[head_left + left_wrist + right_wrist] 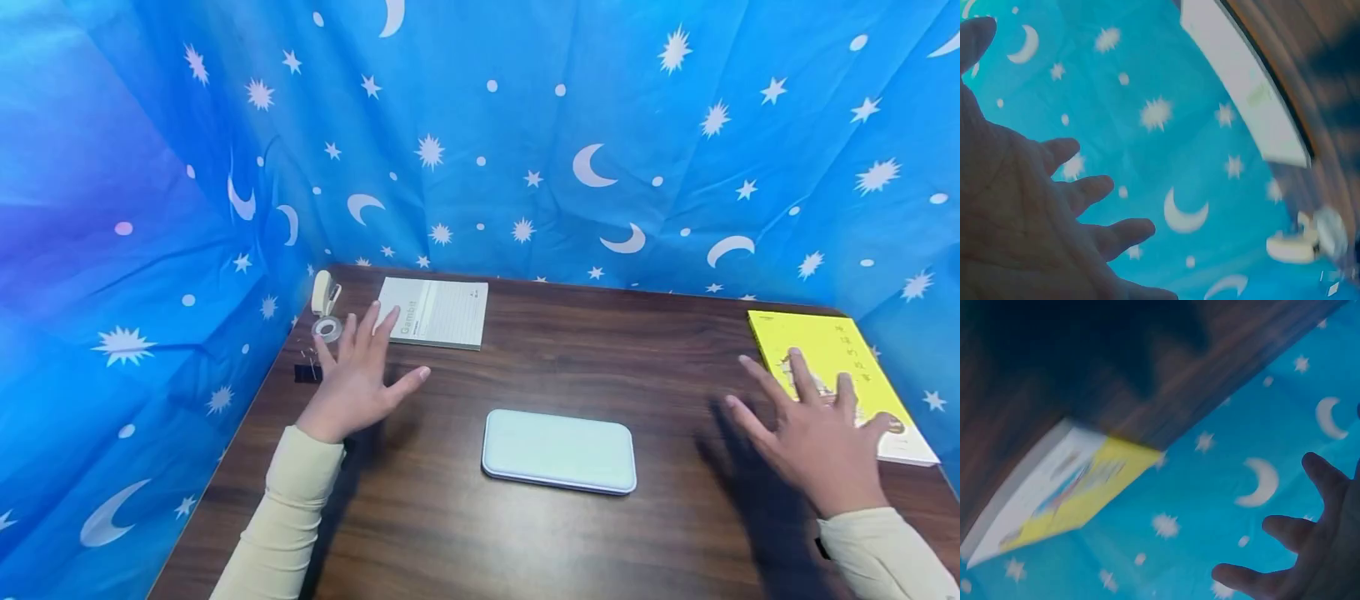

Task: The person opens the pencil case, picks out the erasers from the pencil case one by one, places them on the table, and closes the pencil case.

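Head view: left hand (pixel 351 385) is hovering near the notepad (pixel 448 313), right hand (pixel 823 442) near the yellow book (pixel 817 333) (each grip spread wide); a pale case (pixel 558 451) is lying between them on the counter (pixel 600 354).

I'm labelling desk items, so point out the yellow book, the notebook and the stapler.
Yellow book (pixel 822 346): head view, on the yellow part of its cover.
Notebook (pixel 450 312): head view, on its cover.
Stapler (pixel 322 292): head view, on its cream body.

left fingers (pixel 365 331): spread, raised | right fingers (pixel 805 382): spread, raised | 2 forearms (pixel 281 517): sleeved, extended forward, well apart
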`<state>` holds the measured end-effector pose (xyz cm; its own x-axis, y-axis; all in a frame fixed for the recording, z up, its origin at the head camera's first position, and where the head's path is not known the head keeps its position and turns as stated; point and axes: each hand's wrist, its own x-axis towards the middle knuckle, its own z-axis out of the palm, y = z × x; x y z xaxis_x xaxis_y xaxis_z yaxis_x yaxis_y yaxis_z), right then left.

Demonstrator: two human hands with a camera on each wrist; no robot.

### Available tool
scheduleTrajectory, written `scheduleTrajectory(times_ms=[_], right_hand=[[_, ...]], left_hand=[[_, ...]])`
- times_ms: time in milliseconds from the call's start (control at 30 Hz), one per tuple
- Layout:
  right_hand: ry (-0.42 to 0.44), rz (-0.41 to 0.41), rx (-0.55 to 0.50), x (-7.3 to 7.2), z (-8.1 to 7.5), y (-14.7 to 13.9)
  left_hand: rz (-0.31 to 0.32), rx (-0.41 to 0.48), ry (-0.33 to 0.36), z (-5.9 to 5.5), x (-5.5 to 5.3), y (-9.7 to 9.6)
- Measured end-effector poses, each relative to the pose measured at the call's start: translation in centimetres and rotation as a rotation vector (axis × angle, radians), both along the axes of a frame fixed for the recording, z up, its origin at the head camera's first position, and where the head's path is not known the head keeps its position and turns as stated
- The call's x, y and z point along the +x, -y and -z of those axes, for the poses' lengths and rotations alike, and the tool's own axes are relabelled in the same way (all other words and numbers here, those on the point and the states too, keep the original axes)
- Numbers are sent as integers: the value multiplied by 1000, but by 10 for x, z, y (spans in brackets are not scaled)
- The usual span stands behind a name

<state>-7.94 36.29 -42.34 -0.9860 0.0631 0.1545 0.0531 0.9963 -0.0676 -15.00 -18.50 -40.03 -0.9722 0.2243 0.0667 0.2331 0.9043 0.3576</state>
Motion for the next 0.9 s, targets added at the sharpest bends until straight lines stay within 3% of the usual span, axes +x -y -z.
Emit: scheduleTrajectory(times_ms=[133, 300, 433, 533, 667, 900], right_hand=[[-88, -128, -27, 2, 4, 35], [-281, -408, -49, 8, 10, 93], [-340, -605, -93, 14, 19, 134], [-337, -688, -112, 16, 28, 153], [-340, -769, -117, 17, 43, 166], [-372, -874, -128, 19, 64, 178]], left_hand=[[83, 110, 29, 7, 9, -19], [193, 254, 111, 21, 18, -44], [257, 377, 198, 36, 24, -59], [310, 464, 252, 49, 28, -67], [374, 511, 283, 68, 31, -76], [433, 458, 304, 83, 34, -85]])
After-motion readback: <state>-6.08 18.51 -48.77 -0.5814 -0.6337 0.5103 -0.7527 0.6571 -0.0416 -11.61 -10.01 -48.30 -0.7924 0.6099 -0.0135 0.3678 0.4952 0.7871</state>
